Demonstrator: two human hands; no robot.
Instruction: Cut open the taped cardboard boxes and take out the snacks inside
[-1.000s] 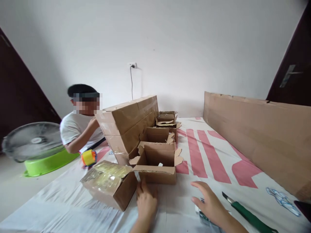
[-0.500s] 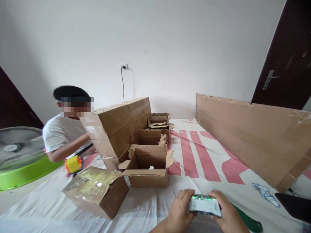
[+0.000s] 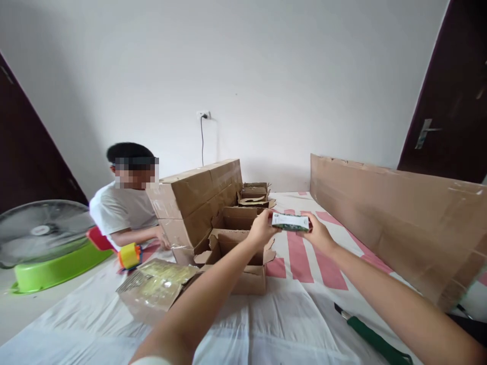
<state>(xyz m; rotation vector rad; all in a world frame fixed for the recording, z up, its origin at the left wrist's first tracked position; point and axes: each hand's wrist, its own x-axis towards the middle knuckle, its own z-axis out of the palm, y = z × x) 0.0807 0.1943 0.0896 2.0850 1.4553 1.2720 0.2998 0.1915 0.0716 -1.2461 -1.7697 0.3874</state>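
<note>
Both arms are stretched forward over the bed sheet. A small flat box (image 3: 290, 221), white on the facing side with a dark green pattern on its edges, is held up between my two hands. My left hand (image 3: 263, 229) grips its left end and my right hand (image 3: 318, 233) its right end. The box is in the air just right of a row of open cardboard boxes (image 3: 249, 280), which my left forearm partly covers. Below my right forearm lies a green-handled knife (image 3: 375, 337).
Left of the row stand stacked closed cartons (image 3: 198, 203); a taped carton (image 3: 155, 289) lies in front. A long cardboard panel (image 3: 388, 213) stands at right. Behind the stack sits a person (image 3: 125, 208), near a yellow toy (image 3: 130, 257) and a fan (image 3: 41, 228).
Both hands have carried the small box forward and up, from near the front edge to beside the open boxes. The knife has come into fuller view. The person's arm has moved lower.
</note>
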